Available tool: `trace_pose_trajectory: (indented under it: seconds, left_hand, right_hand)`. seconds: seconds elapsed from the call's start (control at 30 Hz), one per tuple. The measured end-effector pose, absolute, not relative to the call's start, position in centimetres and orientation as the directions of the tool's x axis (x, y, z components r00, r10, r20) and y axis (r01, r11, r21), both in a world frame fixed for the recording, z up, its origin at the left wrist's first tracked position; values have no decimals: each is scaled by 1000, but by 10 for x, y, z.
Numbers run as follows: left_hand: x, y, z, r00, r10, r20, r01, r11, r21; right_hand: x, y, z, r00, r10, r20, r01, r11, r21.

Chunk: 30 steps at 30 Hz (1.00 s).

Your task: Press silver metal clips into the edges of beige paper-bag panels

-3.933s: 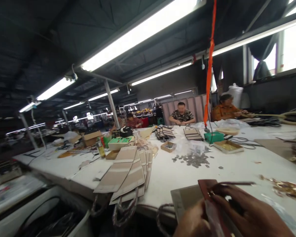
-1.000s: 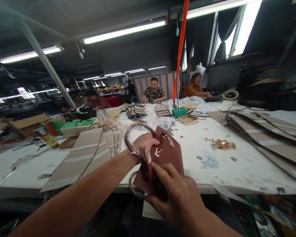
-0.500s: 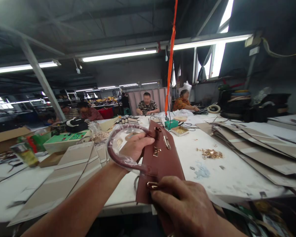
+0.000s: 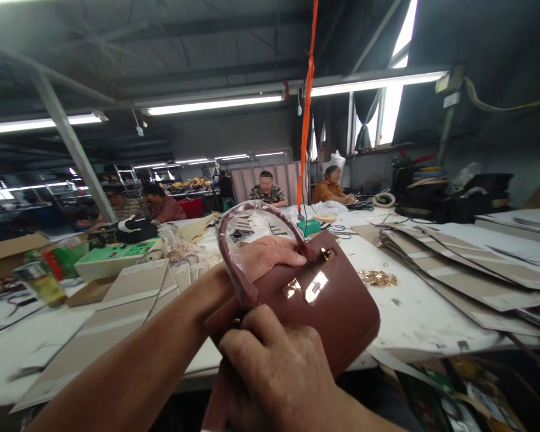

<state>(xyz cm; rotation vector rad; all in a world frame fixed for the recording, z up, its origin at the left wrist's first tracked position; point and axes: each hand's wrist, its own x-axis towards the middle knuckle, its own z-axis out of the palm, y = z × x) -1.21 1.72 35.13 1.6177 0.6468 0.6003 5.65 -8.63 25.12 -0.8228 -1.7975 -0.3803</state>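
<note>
A brown leather handbag (image 4: 342, 312) is tilted above the near edge of the table, its front turned up towards me. Plastic film wraps its arched handle (image 4: 227, 240). My left hand (image 4: 274, 255) reaches through that handle and grips the bag's top edge, thumb on the front side. Gold-coloured clasp plates (image 4: 315, 287) shine on the front. My right hand (image 4: 279, 360) is closed at the near end of the bag, by the handle's base; its fingertips are mostly hidden. Below it hangs a brown strap-like piece (image 4: 216, 399).
Small gold fittings (image 4: 378, 278) lie in a pile on the white table (image 4: 414, 318). Stacked grey-brown panels (image 4: 459, 270) are on the right, more panels (image 4: 135, 288) on the left. A green-topped box (image 4: 117, 258) and a jar (image 4: 42, 285) stand left. Several people sit beyond.
The handbag has turned so its front faces me more, with its lower part swung to the right. My right hand has moved left, and the gold piece at its fingers is now mostly covered.
</note>
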Motion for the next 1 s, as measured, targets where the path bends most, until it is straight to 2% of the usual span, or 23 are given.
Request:
trace_pose_trajectory:
  seconds: [0.17, 0.33, 0.53, 0.67, 0.8, 0.93, 1.0]
  left_hand:
    - [-7, 13, 361, 804, 595, -2, 98, -129, 987]
    - [-12, 13, 362, 739, 674, -11, 103, -97, 990]
    - [-21, 17, 365, 607, 794, 41, 2, -53, 999]
    - [-26, 6, 365, 669, 736, 98, -157, 11, 988]
    - [-44, -16, 333, 631, 753, 186, -378, 88, 922]
    - [-61, -30, 297, 519, 818, 248, -360, -54, 932]
    - [-61, -31, 292, 441, 869, 225, -352, -63, 934]
  right_hand:
    - [53, -91, 262, -177, 368, 913, 715, 686, -138]
    - [59, -93, 262, -228, 353, 908, 692, 714, -104]
    - [83, -96, 265, -283, 266, 922, 577, 814, -57]
    - [86, -96, 270, -208, 241, 948, 552, 829, -89]
    - [80, -86, 273, -79, 313, 947, 611, 766, -202]
    - [79, -72, 276, -110, 432, 895, 616, 736, -280]
    - [81, -67, 276, -143, 517, 844, 598, 724, -343]
